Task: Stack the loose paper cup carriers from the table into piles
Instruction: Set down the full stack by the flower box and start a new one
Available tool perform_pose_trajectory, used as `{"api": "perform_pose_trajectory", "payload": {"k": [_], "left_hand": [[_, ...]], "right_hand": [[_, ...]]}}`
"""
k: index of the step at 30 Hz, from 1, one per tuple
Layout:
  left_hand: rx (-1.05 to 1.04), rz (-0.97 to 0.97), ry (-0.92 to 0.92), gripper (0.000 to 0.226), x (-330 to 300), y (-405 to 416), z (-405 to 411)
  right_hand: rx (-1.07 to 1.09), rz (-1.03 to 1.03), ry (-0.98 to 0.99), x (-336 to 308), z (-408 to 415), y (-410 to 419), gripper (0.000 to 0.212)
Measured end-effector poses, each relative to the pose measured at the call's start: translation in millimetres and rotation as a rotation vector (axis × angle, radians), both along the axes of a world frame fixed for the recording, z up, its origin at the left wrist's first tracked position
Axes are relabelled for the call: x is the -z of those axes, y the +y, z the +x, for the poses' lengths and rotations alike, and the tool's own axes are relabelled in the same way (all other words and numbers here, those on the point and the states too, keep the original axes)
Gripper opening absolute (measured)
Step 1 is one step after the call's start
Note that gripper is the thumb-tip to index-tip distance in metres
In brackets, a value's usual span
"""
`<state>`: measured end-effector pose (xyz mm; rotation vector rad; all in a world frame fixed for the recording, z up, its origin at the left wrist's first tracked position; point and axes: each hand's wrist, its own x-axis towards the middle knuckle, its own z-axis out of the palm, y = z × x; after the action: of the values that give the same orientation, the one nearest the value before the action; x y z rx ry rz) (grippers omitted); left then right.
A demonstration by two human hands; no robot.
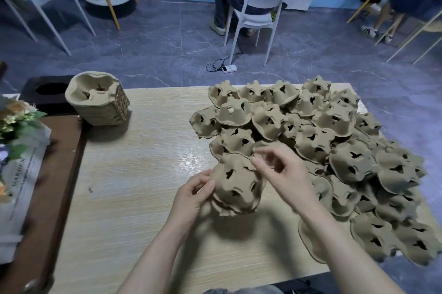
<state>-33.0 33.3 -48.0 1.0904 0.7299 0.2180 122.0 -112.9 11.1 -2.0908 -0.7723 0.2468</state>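
A small stack of brown pulp cup carriers (236, 186), upside down, is lifted just above the light wooden table (143, 174). My left hand (193, 195) grips its left edge. My right hand (282, 169) hovers over its upper right corner with fingers spread and curled, holding nothing. A wide heap of loose upside-down carriers (334, 145) covers the right half of the table, right behind and beside my hands. A tall finished pile of carriers (98, 99) lies tipped on its side at the far left corner of the table.
A dark brown side table (55, 186) on the left carries a flower bouquet wrapped in printed paper (16, 150). Beyond the table, a person sits on a white chair (260, 8); a power strip (229, 68) lies on the tiled floor.
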Motion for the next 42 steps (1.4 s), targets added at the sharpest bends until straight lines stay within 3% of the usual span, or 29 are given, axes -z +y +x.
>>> {"api": "perform_pose_trajectory", "payload": {"k": [4, 7, 12, 16, 21, 26, 34, 42], "left_hand": [[0.026, 0.028, -0.018, 0.021, 3, 0, 0], [0.019, 0.039, 0.011, 0.018, 4, 2, 0], [0.0, 0.046, 0.032, 0.018, 6, 1, -1], [-0.011, 0.031, 0.041, 0.033, 2, 0, -6], [0.053, 0.006, 0.108, 0.05, 1, -1, -13], [0.084, -0.02, 0.142, 0.033, -2, -3, -11], [0.127, -0.038, 0.149, 0.034, -5, -1, -13], [0.139, -0.016, 0.173, 0.033, -9, -1, -11]], "right_hand": [[-0.118, -0.222, 0.183, -15, 20, 24, 0.038], [-0.228, -0.339, 0.391, -21, 26, 36, 0.032], [-0.209, -0.244, 0.557, -26, 27, 38, 0.012], [-0.158, -0.072, 0.625, -32, 27, 25, 0.013], [-0.01, 0.174, 0.489, -35, 20, 6, 0.014], [-0.053, 0.277, 0.3, -7, 4, -10, 0.022], [-0.187, 0.202, 0.29, 20, -22, -30, 0.021], [-0.222, -0.005, 0.029, 40, -24, -48, 0.028]]}}
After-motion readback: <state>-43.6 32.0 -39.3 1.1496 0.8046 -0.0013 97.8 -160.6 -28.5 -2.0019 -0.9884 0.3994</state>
